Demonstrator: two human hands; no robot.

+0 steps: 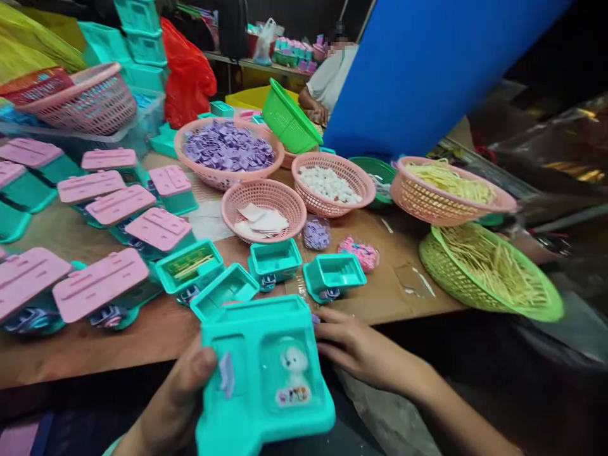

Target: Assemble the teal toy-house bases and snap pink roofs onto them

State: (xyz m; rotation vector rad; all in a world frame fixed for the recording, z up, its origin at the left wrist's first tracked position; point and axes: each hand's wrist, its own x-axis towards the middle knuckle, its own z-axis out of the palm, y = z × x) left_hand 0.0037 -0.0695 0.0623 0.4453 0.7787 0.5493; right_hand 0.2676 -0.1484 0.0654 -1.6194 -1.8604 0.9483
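No text readable — stickers too blurred.
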